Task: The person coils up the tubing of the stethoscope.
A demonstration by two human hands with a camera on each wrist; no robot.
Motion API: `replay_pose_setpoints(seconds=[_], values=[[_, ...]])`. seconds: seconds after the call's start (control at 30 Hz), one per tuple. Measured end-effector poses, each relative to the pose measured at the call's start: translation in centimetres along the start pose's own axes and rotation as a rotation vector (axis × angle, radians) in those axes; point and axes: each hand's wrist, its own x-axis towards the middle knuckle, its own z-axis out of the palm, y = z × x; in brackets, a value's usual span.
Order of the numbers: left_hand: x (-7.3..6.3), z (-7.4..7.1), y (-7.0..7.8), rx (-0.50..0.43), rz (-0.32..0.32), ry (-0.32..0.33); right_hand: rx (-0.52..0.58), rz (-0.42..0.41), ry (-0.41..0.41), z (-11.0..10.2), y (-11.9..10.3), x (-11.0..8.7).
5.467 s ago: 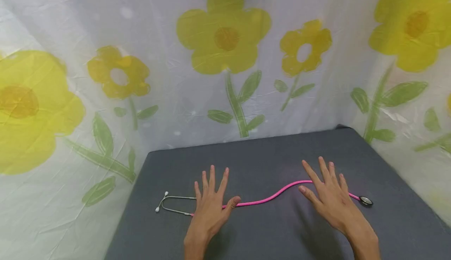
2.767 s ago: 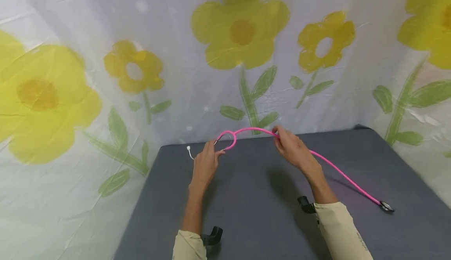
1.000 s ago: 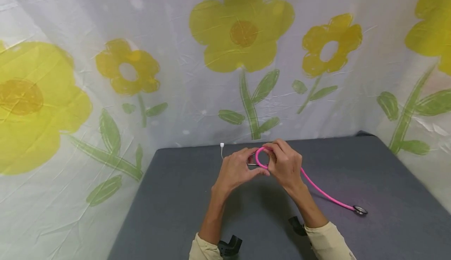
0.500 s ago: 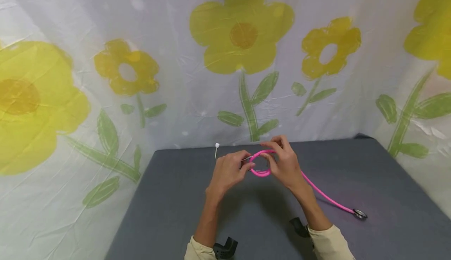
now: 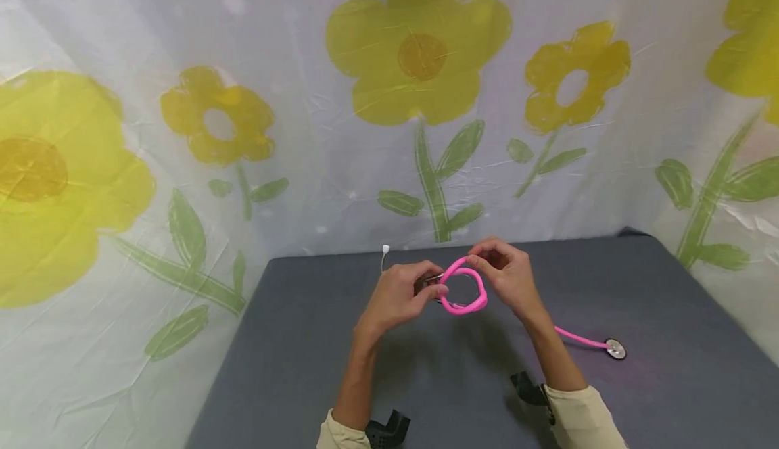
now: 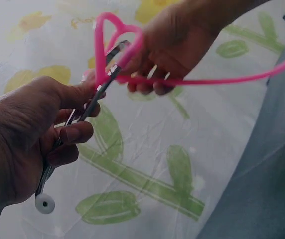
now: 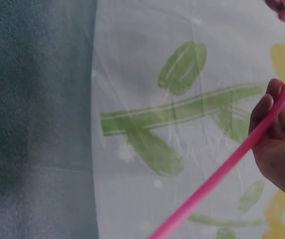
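A pink stethoscope [image 5: 482, 302] is held up over the grey table, its tubing bent into a loop around the metal ear tubes. My left hand [image 5: 392, 300] grips the metal ear tubes [image 6: 95, 97], the thumb on the pink tubing. A white ear tip [image 5: 386, 249] sticks up behind that hand; another ear tip [image 6: 45, 203] shows below it in the left wrist view. My right hand [image 5: 511, 280] pinches the pink tubing at the loop's upper right. From there the tube [image 7: 197, 196] runs down behind the right forearm to the chest piece [image 5: 615, 349], low over or on the table.
The grey table [image 5: 292, 341] extends under both hands, its back edge against a white curtain [image 5: 316, 165] printed with yellow flowers. More curtain hangs at the left and right sides. Black wrist mounts [image 5: 389, 429] sit by the beige sleeves.
Both hands, first spread above the stethoscope on the table, took hold of it and lifted it. The tubing was wound into a loop; lately the right hand shifted right and the chest piece turned.
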Motion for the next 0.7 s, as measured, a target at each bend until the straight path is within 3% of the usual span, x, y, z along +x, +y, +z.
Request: replay_pose_setpoints(seconds=[0.1, 0.2, 0.3, 0.47, 0.6, 0.7], values=[[0.1, 0.1, 0.3, -0.099, 0.019, 0.023, -0.042, 0.004, -0.057, 0.7, 0.0, -0.1], [0.2, 0.2, 0.4, -0.127, 0.024, 0.091, -0.113, 0.031, -0.146, 1.5, -0.2, -0.2], [0.3, 0.5, 0.5, -0.078, 0.009, 0.213, -0.151, 0.094, -0.232, 1.9, -0.6, -0.1], [0.6, 0.8, 0.2, -0.001, -0.05, 0.413, -0.101, 0.206, -0.414, 1.9, -1.6, -0.2], [0.6, 0.8, -0.2, 0.083, -0.101, 0.542, -0.132, 0.201, -0.609, 1.6, -2.6, -0.3], [0.3, 0.8, -0.4, 0.228, -0.152, 0.595, -0.171, 0.153, -0.718, 1.6, -3.5, -0.7]])
